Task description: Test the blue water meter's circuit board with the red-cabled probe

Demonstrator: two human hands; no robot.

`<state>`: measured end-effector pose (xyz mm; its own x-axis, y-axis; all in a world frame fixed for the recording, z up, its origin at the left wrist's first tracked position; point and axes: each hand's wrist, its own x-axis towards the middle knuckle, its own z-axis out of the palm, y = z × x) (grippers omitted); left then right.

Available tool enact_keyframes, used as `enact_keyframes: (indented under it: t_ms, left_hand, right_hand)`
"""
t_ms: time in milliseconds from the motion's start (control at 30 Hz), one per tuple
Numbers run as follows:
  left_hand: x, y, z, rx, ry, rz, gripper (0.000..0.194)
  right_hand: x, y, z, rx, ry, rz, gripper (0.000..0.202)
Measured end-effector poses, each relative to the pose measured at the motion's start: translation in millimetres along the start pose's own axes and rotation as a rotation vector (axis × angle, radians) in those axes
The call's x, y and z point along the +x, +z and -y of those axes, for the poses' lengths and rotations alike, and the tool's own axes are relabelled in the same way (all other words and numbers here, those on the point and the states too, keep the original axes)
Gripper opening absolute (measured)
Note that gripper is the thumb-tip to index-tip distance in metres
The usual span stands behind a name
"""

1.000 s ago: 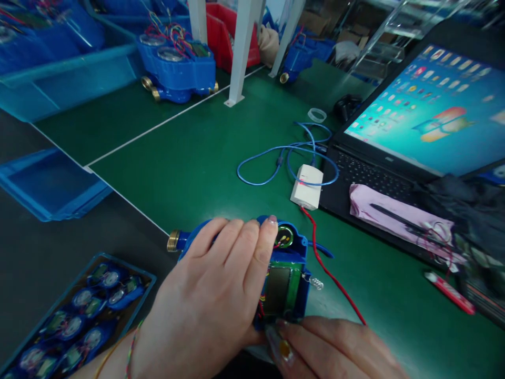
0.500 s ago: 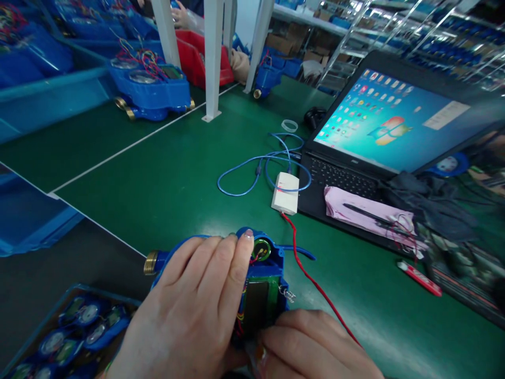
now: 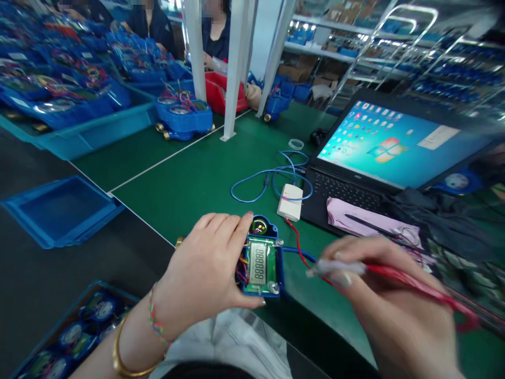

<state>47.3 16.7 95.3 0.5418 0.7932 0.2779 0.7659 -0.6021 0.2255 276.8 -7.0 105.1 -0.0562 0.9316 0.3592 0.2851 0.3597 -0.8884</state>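
Observation:
My left hand grips a blue water meter at the near edge of the green mat. The meter's cover is off, and a green circuit board with a grey digit display faces up beside bundled coloured wires. My right hand is lifted to the right of the meter and holds a red probe with a pale tip pointing left, a short way from the meter. A red wire runs from the meter area to a small white box.
An open laptop stands at right with a pink sheet on its front edge. A blue cable coils by the white box. Blue trays lie left; one with meter parts sits near. More meters, white posts and people are behind.
My right hand came off the meter's lower edge and rose to the right, holding the red probe. The display now shows digits. The view has tilted up.

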Motion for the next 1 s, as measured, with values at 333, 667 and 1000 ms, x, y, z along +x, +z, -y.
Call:
enact_keyframes:
  t_ms: [333, 667, 1000]
  left_hand:
    - [19, -18.9, 21, -0.231, 0.049, 0.017, 0.094]
    - [33, -14.1, -41, -0.382, 0.105, -0.212, 0.016]
    - [18, -21.8, -34, -0.274, -0.089, -0.366, 0.032]
  right_hand:
    - [20, 14, -30, 0.535, 0.298, -0.038, 0.024]
    - [6, 18, -13, 0.454, 0.189, -0.025, 0.023]
    - [19, 15, -38, 0.553, 0.344, -0.188, 0.041]
